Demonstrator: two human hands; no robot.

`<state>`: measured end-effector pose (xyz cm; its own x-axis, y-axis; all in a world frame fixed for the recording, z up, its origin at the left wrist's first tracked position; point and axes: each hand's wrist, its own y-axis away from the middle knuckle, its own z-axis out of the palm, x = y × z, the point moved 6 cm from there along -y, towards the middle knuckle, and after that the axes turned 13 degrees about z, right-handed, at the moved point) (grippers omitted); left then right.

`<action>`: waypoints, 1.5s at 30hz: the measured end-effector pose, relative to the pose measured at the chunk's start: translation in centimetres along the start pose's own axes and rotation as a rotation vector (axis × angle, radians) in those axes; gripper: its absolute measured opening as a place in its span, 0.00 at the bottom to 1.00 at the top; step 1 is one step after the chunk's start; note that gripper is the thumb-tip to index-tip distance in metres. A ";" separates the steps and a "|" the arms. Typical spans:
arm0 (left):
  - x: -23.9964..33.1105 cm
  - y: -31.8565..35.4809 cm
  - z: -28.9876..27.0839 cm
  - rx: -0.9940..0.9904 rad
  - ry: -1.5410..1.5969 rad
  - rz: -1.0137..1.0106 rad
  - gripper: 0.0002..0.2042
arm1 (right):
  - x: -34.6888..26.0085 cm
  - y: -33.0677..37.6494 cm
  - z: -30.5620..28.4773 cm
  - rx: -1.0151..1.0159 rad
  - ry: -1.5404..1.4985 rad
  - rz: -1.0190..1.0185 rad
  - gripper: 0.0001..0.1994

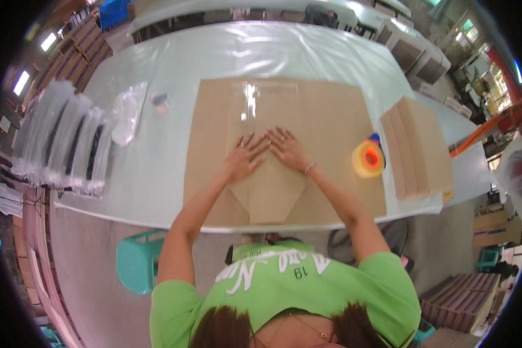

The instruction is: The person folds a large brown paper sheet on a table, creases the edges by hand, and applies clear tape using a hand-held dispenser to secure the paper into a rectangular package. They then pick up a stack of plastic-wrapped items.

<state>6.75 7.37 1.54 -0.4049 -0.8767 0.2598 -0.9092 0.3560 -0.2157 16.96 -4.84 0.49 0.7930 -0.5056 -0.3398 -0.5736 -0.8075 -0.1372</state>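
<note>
A large sheet of brown cardboard (336,110) lies flat on the table in front of me. A folded cardboard piece (272,188) with slanted lower corners rests on its middle. My left hand (247,155) and my right hand (288,152) both press on the cardboard, palms down and fingers spread, with fingertips nearly meeting. Neither hand grips anything. Beyond my fingers, a shiny strip of clear tape (251,101) runs along the cardboard. To the right, a roll of yellowish tape (362,168) with an orange core and a blue part sits on the sheet.
Several plastic-wrapped items (66,136) stand at the table's left, beside a clear plastic bag (129,110) and a small roll (162,103). Folded cardboard pieces (417,151) stand at the right edge. The table (168,191) has a pale plastic cover. A green stool (136,264) is below left.
</note>
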 end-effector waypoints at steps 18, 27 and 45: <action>7.7 6.9 0.3 -0.001 0.022 0.081 0.27 | -3.4 8.4 0.2 -0.030 0.080 0.015 0.26; -1.5 -3.1 -1.9 0.077 0.206 -0.169 0.24 | 5.7 1.4 -1.3 0.038 0.003 0.234 0.27; 3.2 -0.9 1.0 -0.033 -0.018 0.074 0.32 | 0.9 4.7 -0.4 0.004 0.039 -0.031 0.35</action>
<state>6.34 3.97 1.63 -0.4695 -0.8532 0.2274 -0.8798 0.4301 -0.2025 15.09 -9.23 -0.08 0.8176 -0.4920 -0.2993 -0.5497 -0.8216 -0.1509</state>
